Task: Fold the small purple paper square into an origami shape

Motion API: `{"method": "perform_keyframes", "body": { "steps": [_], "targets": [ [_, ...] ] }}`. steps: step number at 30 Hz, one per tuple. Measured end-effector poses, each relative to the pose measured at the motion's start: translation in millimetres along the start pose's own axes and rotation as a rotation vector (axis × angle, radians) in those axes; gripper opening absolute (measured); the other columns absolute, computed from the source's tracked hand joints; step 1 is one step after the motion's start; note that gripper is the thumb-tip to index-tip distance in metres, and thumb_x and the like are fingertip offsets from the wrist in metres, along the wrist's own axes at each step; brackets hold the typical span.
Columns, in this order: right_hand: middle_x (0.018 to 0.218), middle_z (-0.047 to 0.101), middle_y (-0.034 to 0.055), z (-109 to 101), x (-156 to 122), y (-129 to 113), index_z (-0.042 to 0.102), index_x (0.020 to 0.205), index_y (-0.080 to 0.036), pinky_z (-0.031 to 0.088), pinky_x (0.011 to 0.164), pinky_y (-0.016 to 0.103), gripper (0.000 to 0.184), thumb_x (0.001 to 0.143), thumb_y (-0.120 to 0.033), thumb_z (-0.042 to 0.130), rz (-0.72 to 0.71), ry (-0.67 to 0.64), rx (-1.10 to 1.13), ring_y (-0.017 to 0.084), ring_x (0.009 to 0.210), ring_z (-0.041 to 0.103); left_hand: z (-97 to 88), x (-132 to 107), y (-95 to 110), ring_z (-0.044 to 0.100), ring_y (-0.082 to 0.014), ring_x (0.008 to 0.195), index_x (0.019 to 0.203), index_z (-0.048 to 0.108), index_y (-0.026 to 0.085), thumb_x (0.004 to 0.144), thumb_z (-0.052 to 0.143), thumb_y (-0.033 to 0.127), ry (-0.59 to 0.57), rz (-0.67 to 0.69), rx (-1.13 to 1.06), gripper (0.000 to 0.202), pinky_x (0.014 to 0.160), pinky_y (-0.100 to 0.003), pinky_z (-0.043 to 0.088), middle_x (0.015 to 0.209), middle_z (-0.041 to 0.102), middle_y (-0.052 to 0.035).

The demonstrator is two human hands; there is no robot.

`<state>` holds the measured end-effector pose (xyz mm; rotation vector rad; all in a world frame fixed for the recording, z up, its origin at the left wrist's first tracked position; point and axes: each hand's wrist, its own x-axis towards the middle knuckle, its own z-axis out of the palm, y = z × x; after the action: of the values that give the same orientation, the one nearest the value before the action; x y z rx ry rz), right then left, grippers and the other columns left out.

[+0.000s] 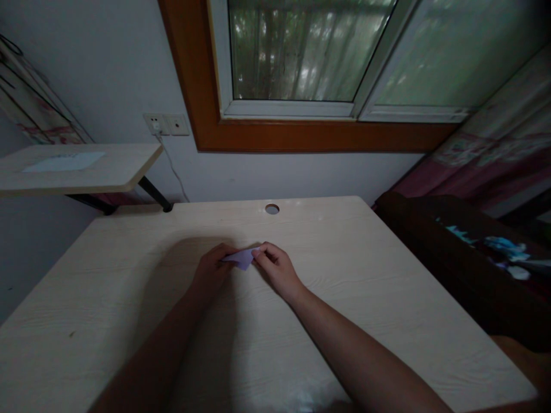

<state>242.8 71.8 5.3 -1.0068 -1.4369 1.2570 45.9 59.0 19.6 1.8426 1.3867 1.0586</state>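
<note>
A small piece of folded purple paper (243, 259) is held just over the pale wood-grain desk (344, 252), with a pointed corner facing down toward me. My left hand (214, 265) pinches its left end, fingers closed. At the right end, the thumb and fingertips of my right hand (275, 265) grip the paper. Part of the paper is hidden behind the fingers, so its full shape does not show.
A raised shelf (133, 178) on black legs stands at the desk's back left, with a pale sheet (64, 162) on it. Behind are a cable hole (272, 209), a wall socket (166, 124) with a white cord, and a window. Dark furniture (447, 229) lies beyond the right edge.
</note>
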Motion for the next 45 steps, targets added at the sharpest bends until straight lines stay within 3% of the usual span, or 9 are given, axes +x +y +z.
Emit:
{"method": "perform_keyframes", "body": {
  "steps": [8, 12, 23, 33, 45],
  "targets": [
    [0.077, 0.064, 0.0024, 0.1, -0.2, -4.2, 0.066, 0.08, -0.019, 0.044, 0.069, 0.027, 0.031, 0.092, -0.047, 0.057, -0.041, -0.041, -0.023, 0.016, 0.073, 0.057, 0.9, -1.9, 5.5, 0.058, -0.0164, 0.072, 0.084, 0.068, 0.018, 0.091, 0.054, 0.042, 0.031, -0.112, -0.003, 0.028, 0.069, -0.026, 0.044, 0.077, 0.065, -0.0007],
    [0.071, 0.055, -0.0008, 0.6, 0.0, -5.9, 0.063, 0.076, -0.019, 0.039, 0.064, 0.025, 0.026, 0.088, -0.042, 0.063, -0.073, -0.049, -0.121, 0.014, 0.067, 0.05, 2.1, -2.2, 2.4, 0.056, -0.0165, 0.07, 0.078, 0.067, 0.017, 0.09, 0.054, 0.045, 0.032, -0.135, 0.006, 0.033, 0.066, -0.026, 0.042, 0.073, 0.063, -0.0005],
    [0.067, 0.048, -0.0023, 1.2, -0.2, -6.8, 0.057, 0.071, -0.02, 0.035, 0.062, 0.025, 0.023, 0.088, -0.035, 0.059, -0.101, -0.035, -0.184, 0.013, 0.064, 0.045, 1.1, -3.4, -1.4, 0.05, -0.0155, 0.066, 0.072, 0.064, 0.016, 0.089, 0.051, 0.05, 0.024, -0.233, -0.087, 0.04, 0.062, -0.025, 0.039, 0.066, 0.057, 0.0006],
    [0.071, 0.055, -0.0003, 0.5, -0.2, -2.4, 0.058, 0.072, -0.021, 0.036, 0.062, 0.026, 0.021, 0.089, -0.033, 0.057, -0.182, -0.11, -0.296, 0.014, 0.065, 0.049, 1.9, -1.7, 1.0, 0.059, -0.0179, 0.07, 0.083, 0.072, 0.017, 0.082, 0.061, 0.048, -0.009, -0.272, -0.131, 0.033, 0.062, -0.025, 0.044, 0.076, 0.069, -0.0021],
    [0.068, 0.052, -0.0014, 1.4, -0.4, -5.6, 0.062, 0.074, -0.02, 0.037, 0.062, 0.026, 0.02, 0.087, -0.034, 0.06, -0.126, -0.01, -0.191, 0.014, 0.065, 0.048, -1.3, -1.1, -0.1, 0.062, -0.02, 0.076, 0.09, 0.075, 0.015, 0.079, 0.065, 0.047, -0.02, -0.35, -0.276, 0.036, 0.07, -0.028, 0.048, 0.082, 0.072, -0.0028]
  ]
}}
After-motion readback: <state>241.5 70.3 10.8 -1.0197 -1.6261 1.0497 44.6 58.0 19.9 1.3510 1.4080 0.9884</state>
